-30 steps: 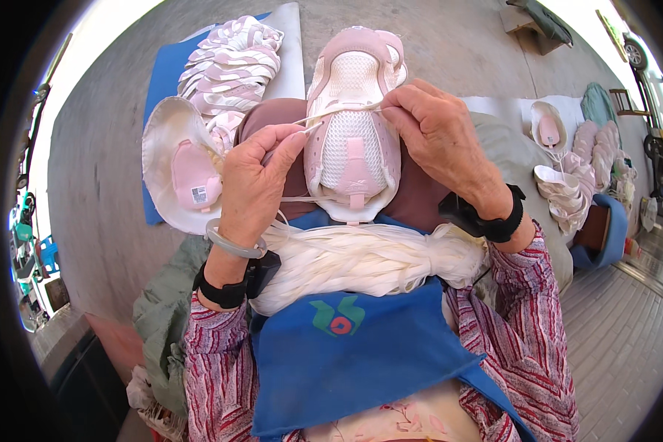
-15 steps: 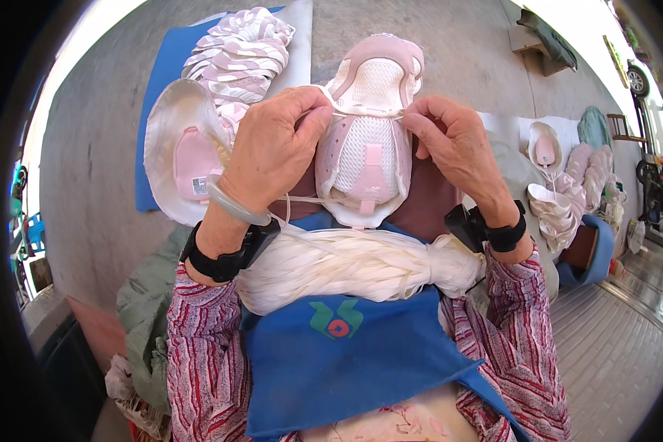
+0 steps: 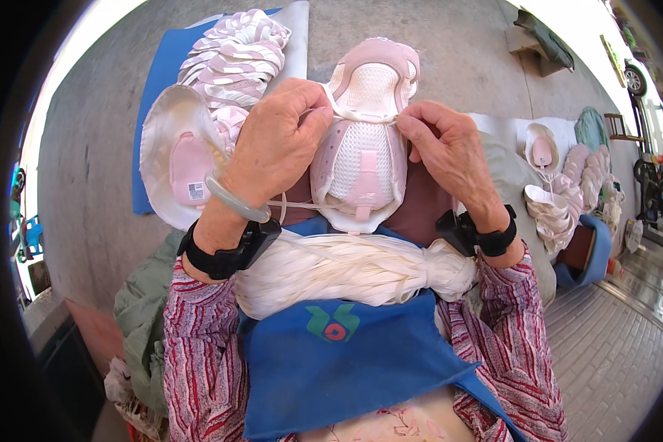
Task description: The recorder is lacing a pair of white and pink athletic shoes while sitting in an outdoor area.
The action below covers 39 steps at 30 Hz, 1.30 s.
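Your left hand (image 3: 278, 144): fingertips pinched on white lace (image 3: 296, 204) | your right hand (image 3: 447, 151): pinched, same lace | pink-white shoe upper (image 3: 350, 166) between | lace bundle (image 3: 339, 269) nearer you

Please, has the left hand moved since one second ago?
Yes. The left hand has moved forward and to the right, judged against the pink-and-white pile on the ground ahead.

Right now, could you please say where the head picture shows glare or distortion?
Head view: upper side edges glare white; same view: grey brick-patterned paving curves along the lower right; same view: pink-and-white mesh shoe upper looks clear.
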Tool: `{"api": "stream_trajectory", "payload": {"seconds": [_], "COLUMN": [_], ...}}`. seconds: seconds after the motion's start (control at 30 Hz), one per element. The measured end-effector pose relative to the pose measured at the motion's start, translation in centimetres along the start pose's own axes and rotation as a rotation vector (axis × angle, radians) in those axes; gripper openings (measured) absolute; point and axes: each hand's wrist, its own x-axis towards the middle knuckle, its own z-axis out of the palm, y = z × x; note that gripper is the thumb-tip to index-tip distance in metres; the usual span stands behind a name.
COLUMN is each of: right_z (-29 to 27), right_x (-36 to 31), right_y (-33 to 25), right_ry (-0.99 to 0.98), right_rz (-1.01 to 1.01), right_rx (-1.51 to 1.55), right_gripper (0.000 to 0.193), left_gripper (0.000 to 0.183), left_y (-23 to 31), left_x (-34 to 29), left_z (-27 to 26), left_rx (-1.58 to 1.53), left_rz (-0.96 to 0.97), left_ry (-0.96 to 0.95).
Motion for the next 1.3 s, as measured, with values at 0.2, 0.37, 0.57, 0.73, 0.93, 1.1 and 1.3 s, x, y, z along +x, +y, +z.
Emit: {"api": "stream_trajectory", "payload": {"seconds": [0.2, 0.37, 0.57, 0.73, 0.93, 1.1, 1.3], "right_z": [0.4, 0.9, 0.6, 1.2, 0.9, 0.8, 0.8], "right_x": [0.0, -0.2, -1.4, -1.9, -1.0, -1.0, -1.5], "right_y": [0.3, 0.0, -0.7, -1.8, -1.2, -0.9, 0.3], "right_ry": [0.076, 0.166, 0.129, 0.023, 0.0, 0.003, 0.102], "right_rz": [-0.124, -0.381, -0.344, -0.253, -0.524, -0.451, -0.38], "right_rx": [-0.042, -0.201, -0.344, -0.561, -0.728, -0.442, -0.24], "right_gripper": [0.014, 0.012, 0.033, 0.033, 0.024, 0.013, 0.014], "left_gripper": [0.007, 0.01, 0.012, 0.018, 0.029, 0.03, 0.03], "left_y": [1.2, 0.3, -0.8, -0.1, -0.8, -1.1, -0.2], "left_x": [0.7, 0.1, 0.1, -0.6, -1.2, -1.0, -0.9], "left_z": [1.0, 2.1, 2.8, 4.1, 7.0, 8.5, 8.1], "left_rx": [0.201, 0.047, -0.054, -0.078, 0.028, 0.043, -0.101], "left_rz": [0.246, 0.14, 0.038, 0.053, 0.242, 0.237, 0.307], "left_ry": [0.074, 0.169, 0.179, 0.24, 0.346, 0.438, 0.487]}}
